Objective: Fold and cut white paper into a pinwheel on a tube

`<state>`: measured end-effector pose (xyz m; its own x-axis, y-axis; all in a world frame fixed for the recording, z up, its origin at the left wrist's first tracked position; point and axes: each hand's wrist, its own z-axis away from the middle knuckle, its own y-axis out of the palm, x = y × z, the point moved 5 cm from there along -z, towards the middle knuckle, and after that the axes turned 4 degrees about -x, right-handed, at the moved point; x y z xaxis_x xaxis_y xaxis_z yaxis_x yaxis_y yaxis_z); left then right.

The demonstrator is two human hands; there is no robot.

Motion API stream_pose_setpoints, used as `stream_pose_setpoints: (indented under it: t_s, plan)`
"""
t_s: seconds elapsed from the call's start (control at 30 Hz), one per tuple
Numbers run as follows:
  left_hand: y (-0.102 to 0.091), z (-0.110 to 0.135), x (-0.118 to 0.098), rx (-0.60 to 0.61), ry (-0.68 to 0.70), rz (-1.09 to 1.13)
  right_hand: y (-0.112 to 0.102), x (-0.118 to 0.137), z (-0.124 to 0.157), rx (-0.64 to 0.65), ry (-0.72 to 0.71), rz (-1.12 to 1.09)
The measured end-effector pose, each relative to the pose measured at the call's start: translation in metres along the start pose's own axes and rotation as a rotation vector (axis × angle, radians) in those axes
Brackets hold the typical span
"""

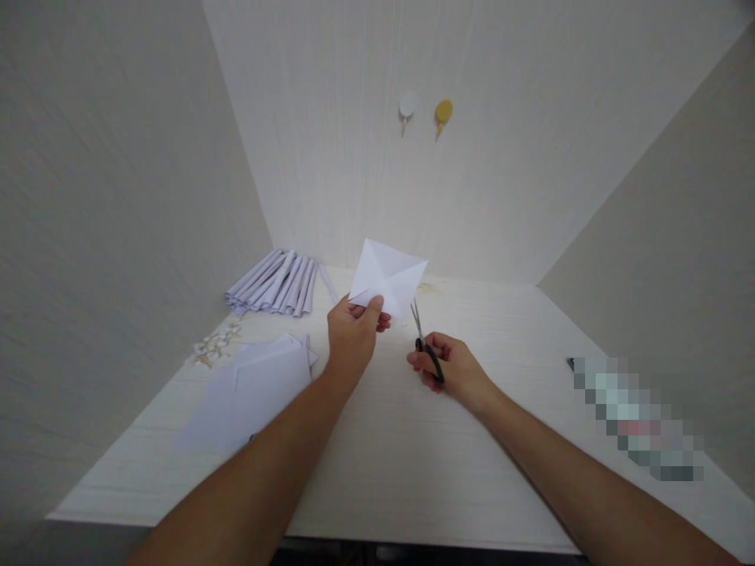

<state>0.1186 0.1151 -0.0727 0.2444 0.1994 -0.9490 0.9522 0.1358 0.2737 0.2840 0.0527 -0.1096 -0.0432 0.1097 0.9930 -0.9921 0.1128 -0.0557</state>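
My left hand [357, 326] pinches a folded white paper square [388, 275] by its lower edge, thumb in front and fingers behind. The folds meet near the middle of the square, and it is held up above the table. To its right, my right hand [451, 365] grips black-handled scissors [416, 321], with fingers at the handle loops. The metal blades point up and stand slightly apart, close to the paper's lower right side. Whether the blades touch the paper I cannot tell.
Several rolled paper tubes [274, 284] lie at the back left. Before them are small white pieces [218, 342] and loose paper sheets [253, 397]. A pixelated object [631, 420] rests on the right. Walls enclose the white table [377, 472]; two hooks [443, 112] hang on the back wall.
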Motion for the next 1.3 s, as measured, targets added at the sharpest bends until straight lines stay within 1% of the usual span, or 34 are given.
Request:
stream_pose_setpoints:
  t_s: [0.13,0.3,0.53,0.77,1.3]
  plan:
    - [0.0034,0.0005,0.0025,0.046,-0.027,0.014,0.0002,-0.0048,0.0005,0.046,-0.002,0.011]
    - [0.0072,0.0039,0.0013,0.078,-0.032,0.015,-0.0013,-0.0029,0.0024,0.046,0.017,0.082]
    - [0.0091,0.0063,-0.0029,0.076,-0.041,0.027,0.0030,-0.0020,0.0033,0.072,0.013,0.058]
    - [0.0081,0.0075,-0.0040,0.081,-0.055,0.040,0.0027,0.0007,0.0037,0.083,0.018,0.108]
    - [0.0096,0.0066,-0.0032,0.081,-0.079,0.060,0.0025,-0.0008,0.0038,0.091,0.021,0.092]
